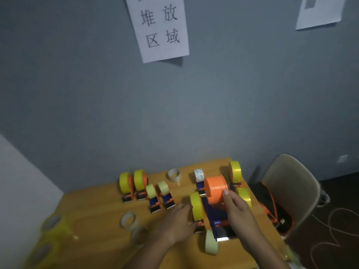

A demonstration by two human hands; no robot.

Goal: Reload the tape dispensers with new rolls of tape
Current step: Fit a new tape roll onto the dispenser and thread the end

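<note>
Grey wall [233,94] fills most of the view, with a printed paper sign [159,28] taped high on it and a second sheet [320,12] cut off at the top right corner. Below it, a wooden table [93,206] butts against the wall; its left edge meets a pale panel, its right edge runs just beside a beige chair [291,187] holding a dark bag. Bare wood lies open at the near left centre, between the loose rolls and the arms.

At the far left of the table stand four loaded dispensers [143,189] in a tight group. A clear roll [174,176] lies near the wall, and two empty-looking rings [129,220] lie nearer. A yellowish bundle at the near left corner is too blurred to make out.

The right hand [236,207] grips the orange spool of a blue dispenser [215,210], thumb on its top. The left hand [177,220] rests open, fingers straight toward a yellow tape roll [196,206] just left of that dispenser. A pale roll [211,242] stands near its toothed blade. More yellow rolls behind the right hand are partly hidden.
</note>
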